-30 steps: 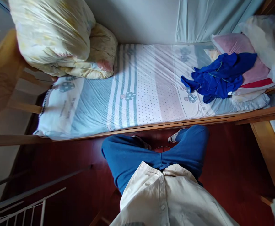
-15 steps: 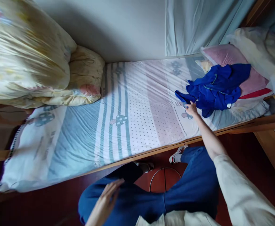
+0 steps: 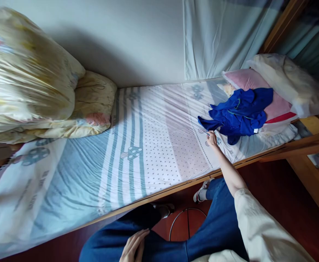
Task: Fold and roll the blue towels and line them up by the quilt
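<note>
My right hand (image 3: 211, 139) reaches over the bed, its fingers drawn together at the near left edge of a crumpled blue garment (image 3: 237, 114). A small greyish bit shows at the fingertips; I cannot tell what it is. The garment has thin green piping and a white tag, and it lies partly over a pink pillow (image 3: 278, 102). Under the hand is a patterned bedsheet (image 3: 159, 145) with stripes, dots and mushroom prints, wrinkled around there. On my thigh in dark blue trousers lies my left hand (image 3: 134, 244), fingers stretched out and holding nothing.
Piled yellowish quilts (image 3: 31, 80) stand at the bed's left end. A pale translucent bag (image 3: 293, 82) lies behind the pillow. A light curtain (image 3: 216, 40) hangs by the wall. The wooden bed rail (image 3: 293, 145) runs along the near side, with a metal ring (image 3: 173, 222) on the floor.
The view has shifted, so the bed sits lower and further left. My right hand stays by the garment, slightly further left along it. My left hand has settled onto the thigh.
</note>
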Motion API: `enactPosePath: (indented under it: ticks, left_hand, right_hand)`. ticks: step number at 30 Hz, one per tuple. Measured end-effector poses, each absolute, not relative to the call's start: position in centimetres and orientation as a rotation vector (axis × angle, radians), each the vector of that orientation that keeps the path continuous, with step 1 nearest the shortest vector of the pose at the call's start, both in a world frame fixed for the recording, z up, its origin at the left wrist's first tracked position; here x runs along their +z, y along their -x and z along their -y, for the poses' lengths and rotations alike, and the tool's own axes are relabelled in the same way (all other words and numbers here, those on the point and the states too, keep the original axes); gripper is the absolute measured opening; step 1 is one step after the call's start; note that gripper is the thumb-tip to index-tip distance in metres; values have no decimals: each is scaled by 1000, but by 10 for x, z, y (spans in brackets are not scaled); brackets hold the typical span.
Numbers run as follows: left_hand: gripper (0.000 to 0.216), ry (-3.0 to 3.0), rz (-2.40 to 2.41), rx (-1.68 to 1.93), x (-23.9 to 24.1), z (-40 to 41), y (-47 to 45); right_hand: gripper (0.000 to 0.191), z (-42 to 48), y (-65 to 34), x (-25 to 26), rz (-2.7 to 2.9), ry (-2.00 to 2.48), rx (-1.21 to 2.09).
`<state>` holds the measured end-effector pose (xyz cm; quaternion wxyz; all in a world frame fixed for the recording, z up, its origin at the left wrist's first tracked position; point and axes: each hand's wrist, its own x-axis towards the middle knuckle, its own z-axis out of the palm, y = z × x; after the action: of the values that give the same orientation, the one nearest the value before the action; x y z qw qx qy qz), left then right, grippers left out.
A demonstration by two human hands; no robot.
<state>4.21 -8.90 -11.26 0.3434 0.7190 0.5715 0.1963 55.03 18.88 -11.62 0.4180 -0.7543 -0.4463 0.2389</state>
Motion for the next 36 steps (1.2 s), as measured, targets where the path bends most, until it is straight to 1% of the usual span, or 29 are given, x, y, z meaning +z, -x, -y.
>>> enactPosePath:
  ticks: [2,5,10,15,19,21,23,26,28,30,31,32,34,36]
  left_hand:
    - [33,-1865,-1436,522,-106,72,-60]
    - [36,-1886,-1320,509,-93,43,-91]
    - [39,-1971,-1178,518,-57,-6,-142]
    - [39,-1951,-1142,631,1,-55,-187]
    - [38,-1871,-1056,815,53,-84,-217]
    - [41,-1828,-1015,944,76,-92,-228]
    - [50,-1808,-979,1070,96,-95,-235]
    - [68,-1870,-941,1211,123,-95,-241]
    - [79,-1948,-944,1271,140,-92,-243]
    - [83,-2010,-991,1320,158,-88,-243]
    - [79,-2026,-1029,1336,167,-85,-242]
    - [71,-2035,-1070,1342,175,-82,-241]
    - [48,-2043,-1133,1311,190,-74,-235]
    - [33,-2051,-1152,1240,201,-66,-227]
  right_hand:
    - [15,-168,-555,-102,1142,1814,572]
    - [18,-149,-574,-74,1138,1779,517]
    - [27,-162,-618,-4,1177,1705,347]
    - [40,-191,-642,102,1292,1348,0]
    - [38,-205,-635,201,1260,1065,-236]
    - [38,-200,-615,240,1295,930,-221]
    - [33,-185,-584,264,1362,831,-101]
    - [24,-149,-523,273,1438,771,168]
    - [23,-123,-485,264,1493,812,367]
    - [25,-102,-454,251,1567,874,542]
    - [26,-93,-442,244,1600,896,613]
    - [26,-86,-432,237,1620,901,672]
    - [27,-73,-418,225,1624,887,761]
    - [32,-62,-407,215,1581,874,820]
